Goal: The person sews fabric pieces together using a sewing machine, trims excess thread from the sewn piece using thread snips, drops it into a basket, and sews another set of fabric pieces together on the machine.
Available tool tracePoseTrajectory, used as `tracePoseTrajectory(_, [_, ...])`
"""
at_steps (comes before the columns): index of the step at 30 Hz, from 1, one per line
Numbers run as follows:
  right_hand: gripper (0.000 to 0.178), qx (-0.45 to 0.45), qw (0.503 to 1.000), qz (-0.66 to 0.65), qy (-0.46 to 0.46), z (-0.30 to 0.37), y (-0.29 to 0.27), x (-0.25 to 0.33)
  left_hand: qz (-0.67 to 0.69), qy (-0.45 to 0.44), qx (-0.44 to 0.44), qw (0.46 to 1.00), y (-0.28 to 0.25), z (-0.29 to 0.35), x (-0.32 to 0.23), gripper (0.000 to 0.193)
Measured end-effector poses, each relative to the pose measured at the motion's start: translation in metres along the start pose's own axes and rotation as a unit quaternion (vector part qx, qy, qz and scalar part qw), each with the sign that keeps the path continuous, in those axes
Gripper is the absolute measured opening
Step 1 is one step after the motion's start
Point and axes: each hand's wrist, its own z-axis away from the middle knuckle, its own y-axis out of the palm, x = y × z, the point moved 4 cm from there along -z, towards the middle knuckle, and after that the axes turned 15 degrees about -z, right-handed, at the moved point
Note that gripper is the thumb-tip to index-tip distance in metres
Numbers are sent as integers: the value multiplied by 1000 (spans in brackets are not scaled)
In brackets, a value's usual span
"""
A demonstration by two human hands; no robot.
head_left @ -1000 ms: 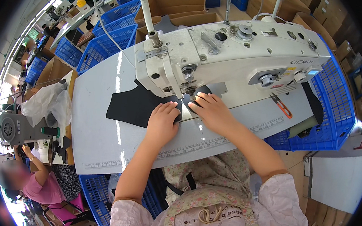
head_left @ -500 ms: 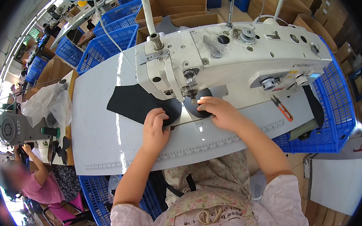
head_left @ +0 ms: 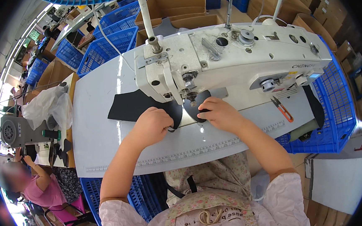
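A black fabric piece (head_left: pixel 129 106) lies on the pale table of a white sewing machine (head_left: pixel 235 60), its curved right end by the needle area. My left hand (head_left: pixel 153 125) is closed on the near edge of this piece, thumb and fingers pinched together. A second, rounded black piece (head_left: pixel 194 113) sits just right of the presser foot (head_left: pixel 192 99), partly under the machine head. My right hand (head_left: pixel 218 114) pinches its right edge with curled fingers. The two pieces appear to meet under the foot, though the machine head hides part of that spot.
Orange-handled thread snips (head_left: pixel 283 109) lie on the table at right, near a dark fabric piece (head_left: pixel 313 106). A ruler strip (head_left: pixel 186 151) runs along the front edge. Blue crates (head_left: pixel 334 107) stand around, and a co-worker (head_left: pixel 41 183) sits at far left.
My left hand has turned from resting with fingers on the fabric to pinching its near edge, elbow swung left. The larger piece has shifted slightly; my right hand has barely moved.
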Motion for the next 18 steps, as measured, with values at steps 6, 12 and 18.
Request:
tracePoseTrajectory(6, [27,9,999,31,2,-3,-1,7,-35,16,32,999,11,1,-3,20])
tracePoseTrajectory(12, [23,18,997,72,19,-9,1,8,-108,25,44,993,19,1,-5,19])
tracePoseTrajectory(18, [24,5,996,89,7,-12,5,12,-168,17,53,984,24,0,-10,19])
